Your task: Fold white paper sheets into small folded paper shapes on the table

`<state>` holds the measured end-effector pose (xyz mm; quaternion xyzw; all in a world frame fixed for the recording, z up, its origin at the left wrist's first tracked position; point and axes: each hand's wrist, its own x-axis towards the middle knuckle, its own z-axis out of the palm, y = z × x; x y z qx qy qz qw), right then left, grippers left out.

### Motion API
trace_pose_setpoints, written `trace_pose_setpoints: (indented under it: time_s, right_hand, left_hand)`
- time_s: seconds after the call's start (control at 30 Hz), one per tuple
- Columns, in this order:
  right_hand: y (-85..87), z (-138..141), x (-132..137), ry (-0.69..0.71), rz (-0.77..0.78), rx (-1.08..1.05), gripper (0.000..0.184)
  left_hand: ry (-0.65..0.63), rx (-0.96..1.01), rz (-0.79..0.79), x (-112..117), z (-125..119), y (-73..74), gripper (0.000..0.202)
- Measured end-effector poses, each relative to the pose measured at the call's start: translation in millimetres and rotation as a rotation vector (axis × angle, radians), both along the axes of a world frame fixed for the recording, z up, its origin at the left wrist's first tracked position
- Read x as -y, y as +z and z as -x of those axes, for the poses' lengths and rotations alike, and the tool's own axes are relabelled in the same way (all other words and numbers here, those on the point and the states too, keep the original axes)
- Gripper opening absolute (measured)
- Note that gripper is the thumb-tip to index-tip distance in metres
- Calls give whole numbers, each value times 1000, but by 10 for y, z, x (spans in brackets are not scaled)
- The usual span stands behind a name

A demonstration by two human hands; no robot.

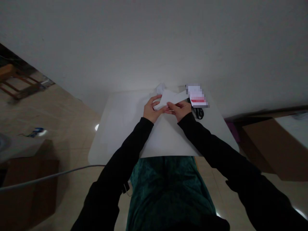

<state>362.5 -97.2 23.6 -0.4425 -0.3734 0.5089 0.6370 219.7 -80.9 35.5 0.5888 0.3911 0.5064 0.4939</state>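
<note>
Head view: the left hand (151, 109) and right hand (179, 110) hold the white paper (168, 98) in a narrow thumb-and-finger pinch above the worktop's (120, 128) far end; black scissors (198, 113) lie at that end, to the right.

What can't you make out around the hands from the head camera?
In the head view:
The packet is pixelated, so its print and contents are unreadable.
The black object is partly hidden under the packet; it may be scissor handles, but I cannot tell.
The white paper is partly covered by the left hand and right hand.
The crumpled white thing is partly behind the paper and too small to identify.
</note>
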Motion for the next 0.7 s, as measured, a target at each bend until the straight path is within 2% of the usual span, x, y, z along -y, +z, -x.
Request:
trace_pose_setpoints:
  time_s: [0.1, 0.23, 0.37, 0.47, 0.57, 0.7]
  right_hand:
    - [27, -2, 0, 81, 11, 24, 48]
    - [77, -95, -64, -33, -47, 88, 52]
    - [37, -158, -121, -86, -110, 161, 49]
    - [50, -152, -76, -9, -159, 229, 46]
    - [151, -149, 18, 112, -246, 296, 44]
    - [276, -189, 87, 253, -329, 278, 57]
  left_hand:
    - [78, -6, -8, -57, 40, -51, 63]
    - [34, -122, -53, -231, 185, -110, 51]
    - [78, -290, -345, -310, 279, -124, 42]
    - [101, -417, -530, -292, 316, -91, 35]
    - [74, -465, -656, -278, 356, -41, 20]
    - [103, -396, -690, -301, 421, 9, 5]
